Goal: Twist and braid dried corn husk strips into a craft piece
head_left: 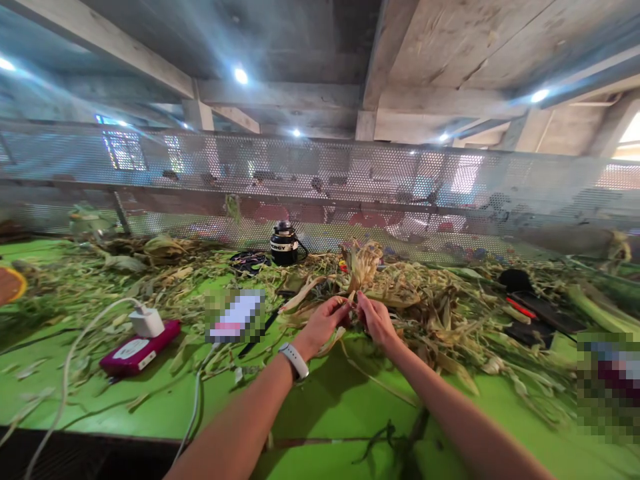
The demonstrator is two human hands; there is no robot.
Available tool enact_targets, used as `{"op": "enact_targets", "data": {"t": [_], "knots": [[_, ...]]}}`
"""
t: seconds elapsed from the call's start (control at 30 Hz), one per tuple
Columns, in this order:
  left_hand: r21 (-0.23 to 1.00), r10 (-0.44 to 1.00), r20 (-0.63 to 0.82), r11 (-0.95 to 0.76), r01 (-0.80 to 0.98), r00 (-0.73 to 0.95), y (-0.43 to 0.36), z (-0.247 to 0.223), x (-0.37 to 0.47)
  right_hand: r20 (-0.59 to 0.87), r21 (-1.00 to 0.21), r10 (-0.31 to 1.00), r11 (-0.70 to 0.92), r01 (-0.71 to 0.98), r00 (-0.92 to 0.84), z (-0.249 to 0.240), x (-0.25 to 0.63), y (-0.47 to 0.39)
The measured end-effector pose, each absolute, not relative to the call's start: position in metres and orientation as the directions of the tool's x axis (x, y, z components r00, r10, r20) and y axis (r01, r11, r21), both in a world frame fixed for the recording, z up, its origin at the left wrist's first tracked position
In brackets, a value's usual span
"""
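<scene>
My left hand [324,325], with a white wristband [295,360] on its wrist, is closed in a pinch at the base of a bundle of dried corn husks [366,265]. My right hand [375,322] meets it there, fingers wrapped round the lower stem of that bundle. The frayed, pale tan husk ends fan upward above both hands. Fingertips partly cover the spot where the strips come together. A thin husk strip [373,380] hangs below the hands onto the green table [320,420].
Loose husk scraps [165,273] litter the table. A phone [237,317] lies left of my hands, near a magenta power strip [140,350] with a white charger [147,323]. Behind stand a black bottle [284,245] and a perforated metal screen [320,173]. A dark item [543,313] lies right.
</scene>
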State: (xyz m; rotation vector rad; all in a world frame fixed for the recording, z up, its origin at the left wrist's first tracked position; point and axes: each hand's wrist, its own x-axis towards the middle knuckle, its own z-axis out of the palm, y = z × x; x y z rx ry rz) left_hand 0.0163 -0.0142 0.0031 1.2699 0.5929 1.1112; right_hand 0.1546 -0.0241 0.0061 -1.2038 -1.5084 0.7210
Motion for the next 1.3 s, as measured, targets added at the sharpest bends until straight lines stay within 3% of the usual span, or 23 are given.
{"op": "enact_targets", "data": {"t": [0.13, 0.3, 0.43, 0.57, 0.73, 0.83, 0.93, 1.03, 1.3], "knots": [[0.955, 0.87, 0.237, -0.127, -0.268, 0.433, -0.019, 0.008, 0.016, 0.391, -0.85, 0.92, 0.371, 0.375, -0.023, 0.012, 0.163, -0.019], [0.968, 0.829, 0.185, -0.061, -0.243, 0.528, -0.025, 0.015, 0.014, 0.472, -0.782, 0.876, 0.468, 0.412, -0.1, 0.012, 0.162, -0.016], [0.983, 0.8, 0.158, -0.074, -0.167, 0.578, -0.021, 0.012, 0.01, 0.436, -0.803, 0.895, 0.435, 0.407, -0.096, 0.01, 0.161, -0.017], [0.985, 0.79, 0.147, -0.064, -0.159, 0.595, -0.021, 0.01, 0.01, 0.41, -0.844, 0.895, 0.446, 0.297, -0.175, 0.014, 0.164, -0.019], [0.984, 0.804, 0.167, -0.103, -0.143, 0.57, -0.024, 0.01, 0.014, 0.56, -0.711, 0.786, 0.618, 0.335, -0.262, 0.014, 0.165, -0.018], [0.985, 0.805, 0.172, -0.134, -0.109, 0.568, -0.024, 0.008, 0.015, 0.577, -0.644, 0.773, 0.628, 0.437, -0.263, 0.013, 0.164, -0.017], [0.982, 0.798, 0.181, -0.183, -0.055, 0.574, -0.023, 0.006, 0.014, 0.578, -0.5, 0.734, 0.663, 0.556, -0.355, 0.014, 0.163, -0.018], [0.976, 0.791, 0.199, -0.214, -0.042, 0.578, -0.022, 0.005, 0.013, 0.582, -0.39, 0.677, 0.718, 0.576, -0.45, 0.017, 0.164, -0.019], [0.976, 0.757, 0.147, -0.214, 0.029, 0.637, -0.02, 0.006, 0.007, 0.642, -0.378, 0.64, 0.744, 0.551, -0.423, 0.017, 0.16, -0.021]]}}
